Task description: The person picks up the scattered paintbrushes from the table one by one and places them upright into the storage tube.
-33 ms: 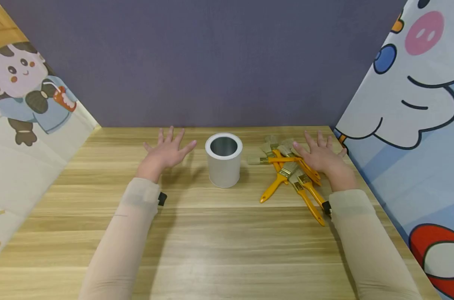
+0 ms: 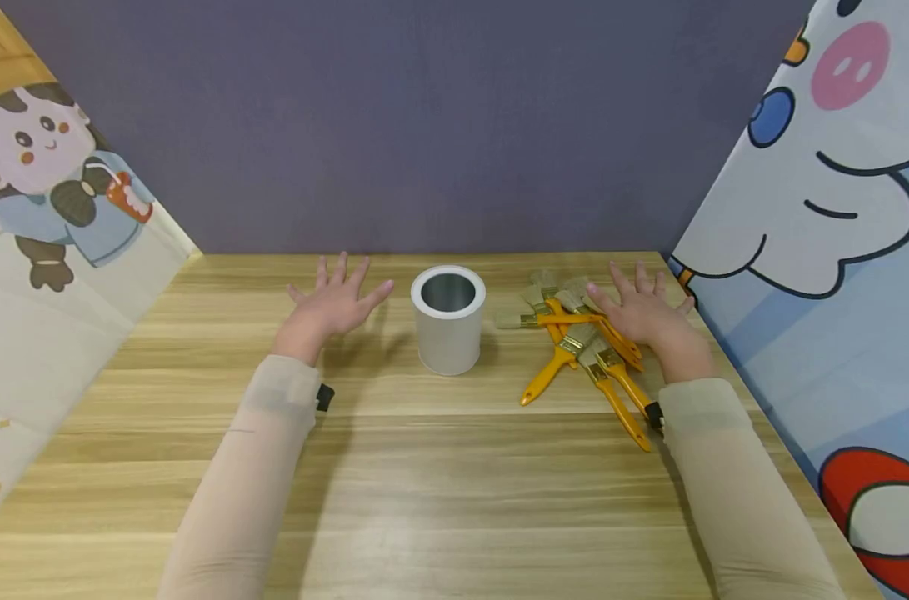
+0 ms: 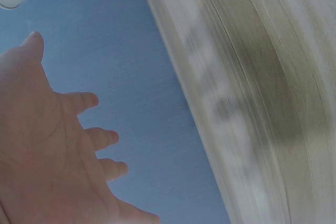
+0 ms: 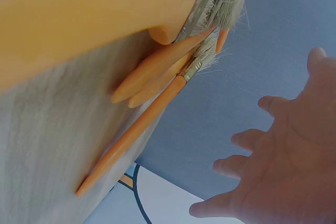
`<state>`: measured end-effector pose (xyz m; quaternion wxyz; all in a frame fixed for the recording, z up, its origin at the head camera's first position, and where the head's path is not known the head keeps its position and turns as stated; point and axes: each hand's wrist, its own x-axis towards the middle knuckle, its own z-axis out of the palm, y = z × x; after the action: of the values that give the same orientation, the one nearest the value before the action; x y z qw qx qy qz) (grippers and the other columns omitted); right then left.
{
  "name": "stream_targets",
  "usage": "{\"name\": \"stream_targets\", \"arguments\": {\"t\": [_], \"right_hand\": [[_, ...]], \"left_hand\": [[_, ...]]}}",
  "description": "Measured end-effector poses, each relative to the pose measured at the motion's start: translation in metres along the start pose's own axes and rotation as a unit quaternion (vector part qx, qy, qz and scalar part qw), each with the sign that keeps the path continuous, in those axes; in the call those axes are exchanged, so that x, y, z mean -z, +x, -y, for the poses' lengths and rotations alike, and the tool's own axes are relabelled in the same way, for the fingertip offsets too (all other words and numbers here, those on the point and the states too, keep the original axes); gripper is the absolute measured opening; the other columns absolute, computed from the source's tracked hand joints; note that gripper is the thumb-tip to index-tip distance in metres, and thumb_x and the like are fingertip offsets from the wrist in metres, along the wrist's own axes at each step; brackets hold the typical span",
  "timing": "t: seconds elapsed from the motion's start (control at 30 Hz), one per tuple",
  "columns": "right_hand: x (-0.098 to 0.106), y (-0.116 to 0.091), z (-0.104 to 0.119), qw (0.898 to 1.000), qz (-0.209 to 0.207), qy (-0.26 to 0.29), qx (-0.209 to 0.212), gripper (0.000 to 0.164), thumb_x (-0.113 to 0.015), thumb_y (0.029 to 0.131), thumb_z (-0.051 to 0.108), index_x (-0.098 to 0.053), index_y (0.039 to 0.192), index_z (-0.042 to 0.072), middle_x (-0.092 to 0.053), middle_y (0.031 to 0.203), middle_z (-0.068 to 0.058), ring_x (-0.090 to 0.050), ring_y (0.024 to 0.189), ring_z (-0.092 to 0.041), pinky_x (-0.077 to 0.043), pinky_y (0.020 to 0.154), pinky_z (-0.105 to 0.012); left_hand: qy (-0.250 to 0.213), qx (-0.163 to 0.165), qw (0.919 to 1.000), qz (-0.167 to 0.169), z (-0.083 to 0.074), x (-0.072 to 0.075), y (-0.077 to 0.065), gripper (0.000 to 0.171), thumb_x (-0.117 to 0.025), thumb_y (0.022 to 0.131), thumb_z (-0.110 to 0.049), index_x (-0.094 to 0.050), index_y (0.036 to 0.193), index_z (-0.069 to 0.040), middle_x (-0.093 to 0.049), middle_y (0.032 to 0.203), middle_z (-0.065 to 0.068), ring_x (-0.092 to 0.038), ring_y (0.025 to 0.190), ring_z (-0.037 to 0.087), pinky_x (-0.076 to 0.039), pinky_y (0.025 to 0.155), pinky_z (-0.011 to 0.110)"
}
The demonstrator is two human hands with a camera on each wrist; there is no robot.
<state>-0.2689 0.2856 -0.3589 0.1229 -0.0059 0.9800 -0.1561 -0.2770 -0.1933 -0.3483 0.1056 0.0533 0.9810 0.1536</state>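
Observation:
My left hand [image 2: 328,310] is held palm down above the table with its fingers spread, left of a white can [image 2: 450,342]. The can stands upright, and its dark inside shows through the round opening. To its right lies a loose pile of paintbrushes [image 2: 550,375] with yellow-orange handles, metal ferrules and pale bristles. My right hand [image 2: 643,315], also with fingers spread, hovers over the right side of that pile and hides part of it. In the right wrist view the palm faces the camera, apart from the brush handles [image 4: 136,129]. Neither hand holds anything.
The wood-grain table [image 2: 424,492] ends at a dark grey-purple back wall [image 2: 424,125]. Cartoon-printed panels stand at the left [image 2: 64,333] and the right [image 2: 799,250]. A small black piece [image 2: 324,397] sits under the left wrist, and another [image 2: 654,416] under the right.

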Motion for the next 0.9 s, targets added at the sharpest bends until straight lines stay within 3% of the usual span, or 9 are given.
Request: {"name": "stream_targets", "arguments": {"t": [0.43, 0.73, 0.8, 0.9], "right_hand": [[0.001, 0.002, 0.003, 1.0, 0.005, -0.004, 0.007, 0.099, -0.009, 0.096, 0.089, 0.017, 0.169, 0.029, 0.03, 0.171, -0.026, 0.029, 0.154, -0.059, 0.017, 0.106, -0.093], [0.016, -0.009, 0.004, 0.999, 0.012, -0.035, 0.02, 0.101, -0.011, 0.098, 0.088, 0.015, 0.17, 0.022, 0.03, 0.171, -0.026, 0.025, 0.154, -0.061, 0.012, 0.106, -0.095], [0.021, -0.014, 0.005, 0.999, 0.016, -0.047, 0.023, 0.1, -0.011, 0.099, 0.087, 0.015, 0.17, 0.023, 0.028, 0.172, -0.026, 0.023, 0.155, -0.062, 0.011, 0.107, -0.095], [0.027, -0.02, 0.005, 0.998, 0.021, -0.059, 0.029, 0.098, -0.013, 0.1, 0.085, 0.014, 0.171, 0.024, 0.026, 0.172, -0.027, 0.019, 0.156, -0.063, 0.01, 0.108, -0.094]], "left_hand": [[-0.005, -0.001, 1.0, -0.001, 0.004, 0.004, -0.005, 0.1, -0.008, 0.095, -0.092, 0.006, 0.172, -0.029, 0.023, 0.177, 0.012, 0.027, 0.161, 0.045, 0.017, 0.11, 0.09], [-0.019, -0.014, 0.9997, 0.004, 0.0, 0.013, -0.012, 0.099, -0.01, 0.095, -0.091, 0.007, 0.172, -0.03, 0.02, 0.178, 0.012, 0.026, 0.162, 0.044, 0.014, 0.112, 0.091], [-0.024, -0.025, 0.9994, -0.004, -0.001, 0.014, -0.013, 0.099, -0.009, 0.095, -0.092, 0.006, 0.172, -0.031, 0.015, 0.179, 0.011, 0.021, 0.163, 0.045, 0.011, 0.114, 0.09], [-0.037, -0.053, 0.9976, -0.026, -0.005, 0.017, -0.017, 0.098, -0.012, 0.096, -0.091, -0.001, 0.173, -0.031, -0.004, 0.181, 0.01, 0.0, 0.167, 0.045, -0.003, 0.122, 0.085]]}}
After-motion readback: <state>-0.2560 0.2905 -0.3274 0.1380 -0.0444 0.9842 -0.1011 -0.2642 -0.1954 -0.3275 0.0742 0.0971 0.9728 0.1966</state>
